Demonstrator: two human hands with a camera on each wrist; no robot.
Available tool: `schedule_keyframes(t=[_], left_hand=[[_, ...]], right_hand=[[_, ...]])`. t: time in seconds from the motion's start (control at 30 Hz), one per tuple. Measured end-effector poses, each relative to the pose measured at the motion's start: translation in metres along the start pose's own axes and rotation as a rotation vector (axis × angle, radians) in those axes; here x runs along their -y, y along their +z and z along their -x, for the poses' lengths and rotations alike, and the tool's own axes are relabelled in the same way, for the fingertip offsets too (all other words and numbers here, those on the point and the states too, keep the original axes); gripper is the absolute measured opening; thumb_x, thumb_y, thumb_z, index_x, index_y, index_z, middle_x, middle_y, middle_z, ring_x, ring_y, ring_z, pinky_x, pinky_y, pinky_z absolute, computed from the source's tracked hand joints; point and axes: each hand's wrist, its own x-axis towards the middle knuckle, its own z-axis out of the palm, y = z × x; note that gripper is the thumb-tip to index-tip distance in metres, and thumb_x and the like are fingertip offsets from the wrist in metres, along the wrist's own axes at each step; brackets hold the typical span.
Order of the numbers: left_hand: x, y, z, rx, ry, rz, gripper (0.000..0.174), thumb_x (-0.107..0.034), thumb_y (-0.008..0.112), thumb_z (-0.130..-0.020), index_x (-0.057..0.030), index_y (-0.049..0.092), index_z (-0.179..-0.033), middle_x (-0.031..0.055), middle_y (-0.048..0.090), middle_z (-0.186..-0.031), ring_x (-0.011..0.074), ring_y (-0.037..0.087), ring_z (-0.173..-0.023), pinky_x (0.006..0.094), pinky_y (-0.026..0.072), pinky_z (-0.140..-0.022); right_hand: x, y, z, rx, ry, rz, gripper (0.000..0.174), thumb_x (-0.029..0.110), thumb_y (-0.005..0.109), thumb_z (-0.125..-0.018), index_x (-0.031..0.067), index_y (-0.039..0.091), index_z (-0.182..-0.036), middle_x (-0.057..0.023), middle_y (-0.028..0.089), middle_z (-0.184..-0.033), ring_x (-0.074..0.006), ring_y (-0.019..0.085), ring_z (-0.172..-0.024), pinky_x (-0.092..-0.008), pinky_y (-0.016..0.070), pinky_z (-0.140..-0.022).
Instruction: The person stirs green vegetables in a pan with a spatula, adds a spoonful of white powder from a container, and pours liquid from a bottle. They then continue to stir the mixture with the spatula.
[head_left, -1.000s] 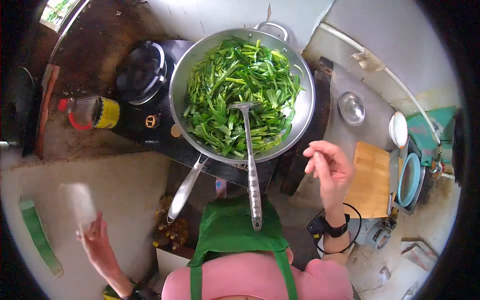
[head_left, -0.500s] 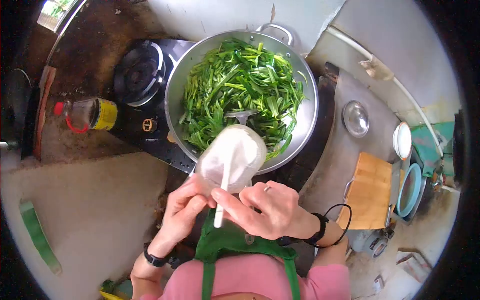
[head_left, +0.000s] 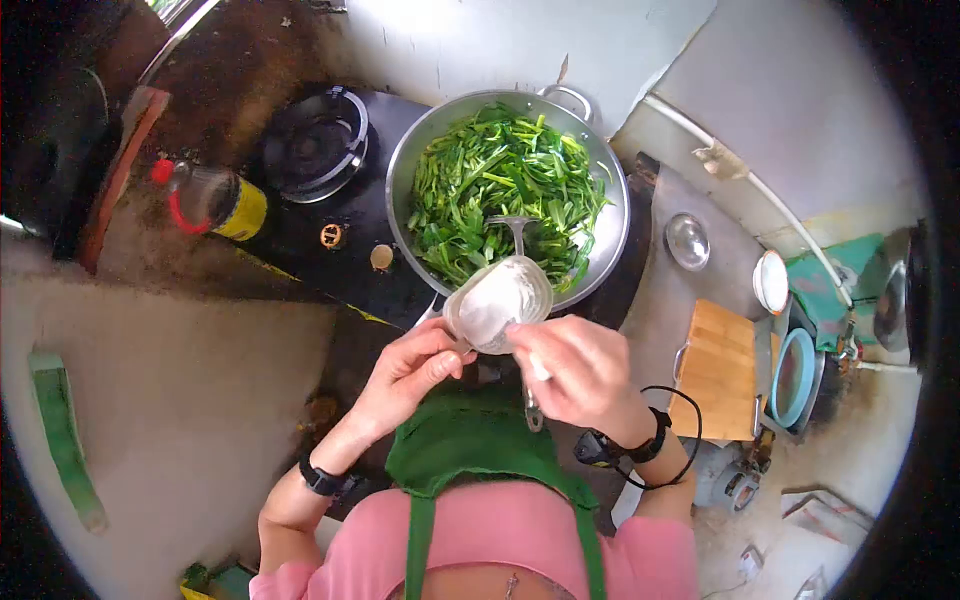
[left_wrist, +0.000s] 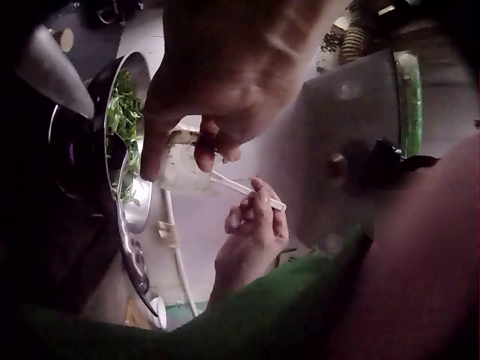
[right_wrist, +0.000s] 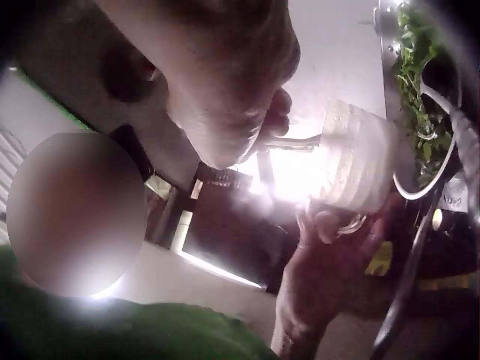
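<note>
A translucent plastic tub point(head_left: 475, 312) with white powder inside is gripped by my left hand point(head_left: 400, 378) at its near left rim. My right hand point(head_left: 585, 372) pinches the handle of a white spoon point(left_wrist: 247, 190), whose other end reaches into the tub. In the right wrist view the tub point(right_wrist: 360, 157) is seen from the side. It overlaps the near rim of a wide metal pan point(head_left: 608, 240) full of chopped leafy greens point(head_left: 500, 175). A metal spatula point(head_left: 515, 228) lies in the greens, its handle partly hidden behind the tub and right hand.
Left of the pan are a second burner point(head_left: 315, 145) and a bottle with a red cap and yellow label point(head_left: 240, 210). To the right lie a metal bowl point(head_left: 687, 242), a white bowl point(head_left: 770, 282), a wooden cutting board point(head_left: 715, 370) and a blue basin point(head_left: 792, 380).
My left hand has brought the tub from the far left to the pan's front. My right hand, free one second ago, has come in and taken the spoon.
</note>
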Motion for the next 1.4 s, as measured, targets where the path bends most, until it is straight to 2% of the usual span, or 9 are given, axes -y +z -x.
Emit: schedule_keyframes(t=[0.1,0.2,0.43,0.53,0.77,0.97,1.03,1.23,1.4], left_hand=[[0.001,-0.010,0.013,-0.008,0.001,0.045,0.030,-0.027,0.057,-0.091,-0.0008,0.058,-0.078,0.0090,0.054,-0.104,0.0184,0.050,-0.104,0.0325,0.0416,-0.091],[-0.005,-0.014,0.022,-0.004,0.033,0.119,0.030,-0.026,0.056,-0.092,0.0009,0.057,-0.078,0.0095,0.048,-0.110,0.0165,0.051,-0.102,0.0327,0.0447,-0.095],[0.001,-0.025,0.038,0.032,0.064,0.194,0.031,-0.026,0.055,-0.092,0.0016,0.057,-0.079,0.0096,0.047,-0.114,0.0161,0.051,-0.104,0.0325,0.0443,-0.095],[0.001,-0.029,0.043,0.029,0.046,0.148,0.031,-0.026,0.052,-0.093,0.0001,0.056,-0.077,0.0137,0.047,-0.122,0.0234,0.049,-0.113,0.0408,0.0429,-0.098],[0.001,-0.041,0.047,0.032,0.103,0.041,0.032,-0.029,0.056,-0.091,-0.0006,0.058,-0.077,0.0120,0.049,-0.120,0.0218,0.050,-0.110,0.0374,0.0416,-0.096],[-0.004,-0.048,0.047,0.005,0.245,-0.249,0.021,-0.021,0.061,-0.088,0.0000,0.061,-0.086,0.0097,0.053,-0.113,0.0173,0.054,-0.097,0.0295,0.0443,-0.082],[-0.002,-0.046,0.047,-0.059,0.287,-0.291,0.022,-0.021,0.061,-0.087,0.0009,0.061,-0.087,0.0101,0.053,-0.113,0.0183,0.055,-0.095,0.0296,0.0450,-0.080],[0.000,-0.041,0.045,-0.083,0.263,-0.213,0.024,-0.023,0.061,-0.088,0.0006,0.060,-0.086,0.0114,0.053,-0.113,0.0184,0.054,-0.097,0.0299,0.0442,-0.082],[0.003,-0.042,0.042,-0.054,0.257,-0.189,0.026,-0.025,0.061,-0.088,0.0005,0.061,-0.085,0.0116,0.053,-0.113,0.0183,0.053,-0.098,0.0303,0.0424,-0.085]], right_hand=[[0.018,-0.012,-0.003,-0.062,0.309,-0.074,0.016,-0.001,0.062,-0.080,0.0008,0.062,-0.095,-0.0076,0.060,-0.078,-0.0161,0.060,-0.060,-0.0251,0.0482,-0.054],[0.031,-0.006,-0.002,-0.252,0.805,-0.595,0.011,0.002,0.057,-0.087,-0.0020,0.060,-0.097,-0.0038,0.061,-0.074,-0.0079,0.057,-0.058,-0.0220,0.0475,-0.054],[0.035,0.009,0.001,-0.367,0.845,-0.801,0.019,0.013,0.049,-0.095,-0.0027,0.060,-0.097,-0.0064,0.060,-0.067,-0.0106,0.058,-0.053,-0.0220,0.0464,-0.049],[0.041,0.012,-0.002,-0.350,0.810,-0.752,0.020,0.013,0.047,-0.095,-0.0019,0.060,-0.098,-0.0063,0.060,-0.068,-0.0107,0.058,-0.054,-0.0220,0.0467,-0.050],[0.054,0.014,-0.007,-0.193,0.596,-0.362,0.017,0.012,0.049,-0.095,-0.0008,0.059,-0.100,-0.0055,0.061,-0.076,-0.0097,0.059,-0.062,-0.0231,0.0479,-0.056],[0.062,0.013,-0.006,-0.035,0.386,-0.071,0.015,0.002,0.058,-0.083,0.0036,0.058,-0.098,-0.0119,0.061,-0.084,-0.0230,0.064,-0.066,-0.0310,0.0514,-0.060],[0.067,0.015,-0.005,0.052,0.117,0.129,0.021,0.001,0.063,-0.077,0.0027,0.057,-0.098,-0.0111,0.061,-0.084,-0.0264,0.063,-0.071,-0.0337,0.0517,-0.061],[0.074,0.017,-0.003,0.002,0.140,0.047,0.035,-0.004,0.070,-0.068,0.0008,0.057,-0.100,-0.0118,0.061,-0.086,-0.0270,0.063,-0.074,-0.0351,0.0523,-0.060],[0.063,0.024,0.006,0.077,-0.067,0.141,0.032,0.002,0.070,-0.069,-0.0011,0.059,-0.099,-0.0108,0.058,-0.089,-0.0239,0.061,-0.069,-0.0322,0.0515,-0.057]])
